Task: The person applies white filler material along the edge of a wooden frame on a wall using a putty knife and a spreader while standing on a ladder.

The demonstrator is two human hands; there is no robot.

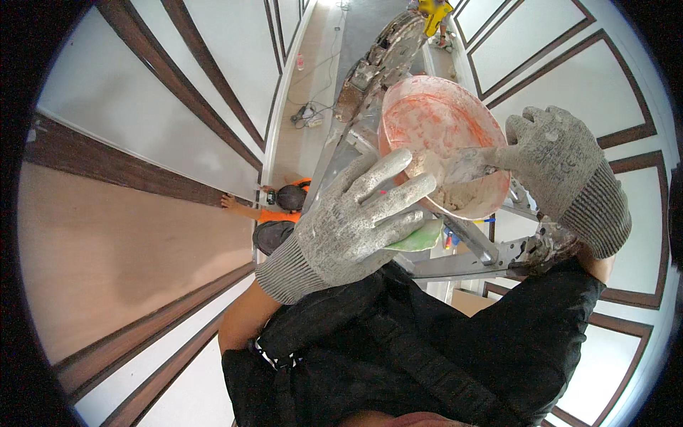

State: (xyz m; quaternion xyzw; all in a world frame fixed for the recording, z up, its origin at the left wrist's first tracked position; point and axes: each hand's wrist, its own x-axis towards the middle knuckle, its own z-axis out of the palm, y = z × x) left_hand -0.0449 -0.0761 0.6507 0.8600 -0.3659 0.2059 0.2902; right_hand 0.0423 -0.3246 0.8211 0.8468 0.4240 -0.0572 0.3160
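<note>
A red plastic bucket [408, 115], crusted with pale filler, stands before me on a metal stepladder [427, 267]. Wet filler [463, 197] lies in its lower part. My right hand [560, 160], in a grey knit glove, grips a filler-smeared putty knife [469, 164] whose blade reaches inside the bucket. The handle is hidden in my fist. Beside the bucket's near left rim is my gloved left hand [357, 224], back upward and fingers stretched out. A green flat scraper [419, 238] sits under its fingers, pinched against the hidden thumb.
Below on the left, a person in orange [280, 215] touches the wall panel [160, 229]. Cables with a power strip [308, 115] and a bottle [300, 61] lie on the floor. A person in yellow [437, 18] is farther off. Framed panels [565, 91] line the right wall.
</note>
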